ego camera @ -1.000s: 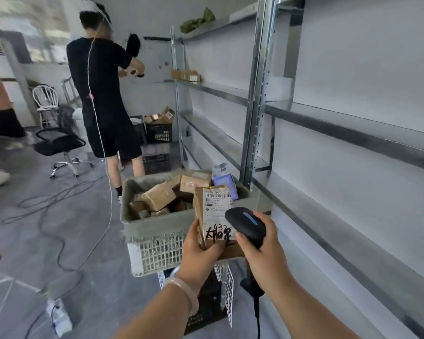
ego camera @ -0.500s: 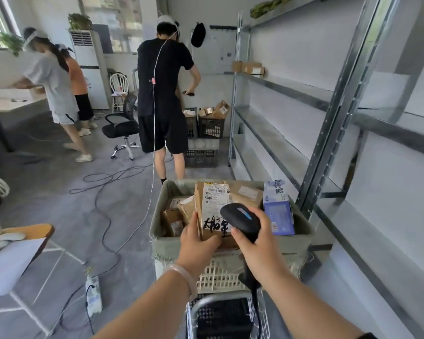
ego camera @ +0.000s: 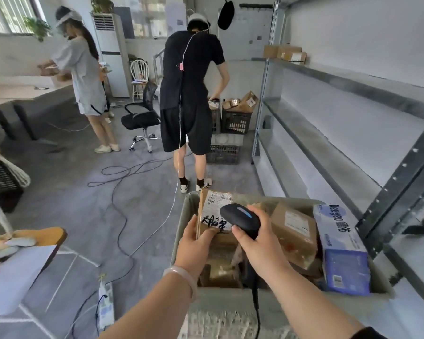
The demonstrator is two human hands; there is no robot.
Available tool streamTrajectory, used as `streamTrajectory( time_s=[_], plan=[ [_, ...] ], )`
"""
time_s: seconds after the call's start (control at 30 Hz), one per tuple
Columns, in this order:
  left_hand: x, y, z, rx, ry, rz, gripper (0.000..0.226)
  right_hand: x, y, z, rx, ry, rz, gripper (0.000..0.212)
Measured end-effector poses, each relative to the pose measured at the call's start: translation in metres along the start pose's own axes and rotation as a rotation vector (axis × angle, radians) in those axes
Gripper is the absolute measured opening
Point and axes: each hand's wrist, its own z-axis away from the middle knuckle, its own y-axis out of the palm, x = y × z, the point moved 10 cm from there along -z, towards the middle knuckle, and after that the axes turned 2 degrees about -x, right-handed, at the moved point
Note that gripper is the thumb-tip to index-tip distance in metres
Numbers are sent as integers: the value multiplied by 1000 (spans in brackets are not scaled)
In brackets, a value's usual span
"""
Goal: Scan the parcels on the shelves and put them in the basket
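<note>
1. A person's left hand (ego camera: pixel 194 245), a pale bracelet (ego camera: pixel 184 277) on the wrist, grips a brown cardboard parcel (ego camera: pixel 214 216) by its lower left edge. The thumb is pressed to the front face and the fingers are hidden behind.
2. The parcel stands upright over the left end of the grey-lined basket (ego camera: pixel 230 311). Its face carries a white shipping label with printed lines at the top and bold black handwritten characters below.
3. The right hand (ego camera: pixel 260 245) is curled round a black scanner (ego camera: pixel 240 217) with a blue strip on its head. The scanner is held just in front of the label, and its dark cord hangs down past the basket rim.
4. Inside the basket lie more brown boxes, one labelled parcel (ego camera: pixel 294 233) tilted near the middle. A blue and white carton (ego camera: pixel 343 253) leans at the right end.
5. Metal shelves (ego camera: pixel 328 148) run along the right wall, with a few cardboard boxes (ego camera: pixel 287 53) on the far end of an upper shelf.
6. Beyond, a person in black (ego camera: pixel 191 94) bends over stacked black crates (ego camera: pixel 233 121) holding parcels. A person in grey (ego camera: pixel 83 77) stands at a bench (ego camera: pixel 22 91) to the left, near an office chair (ego camera: pixel 142 113). Cables (ego camera: pixel 123 182) trail across the grey floor.
</note>
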Motion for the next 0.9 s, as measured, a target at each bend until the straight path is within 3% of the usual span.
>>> streamTrajectory(
  time_s=[0.27,0.47,0.67,0.9],
  plan=[
    [3,-21,-136,-4,-127,-130,72,-15,54,-101,-57,108,28,55],
    [27,-22,-185,53,-139,-302,63,-41,52,-123,-150,209,36,55],
    [-2,-12,-203,44,62,-572,70,-44,32,-116,-247,246,72,59],
    [-44,57,-156,181,409,-886,69,-36,-20,-72,-406,221,96,58]
  ],
)
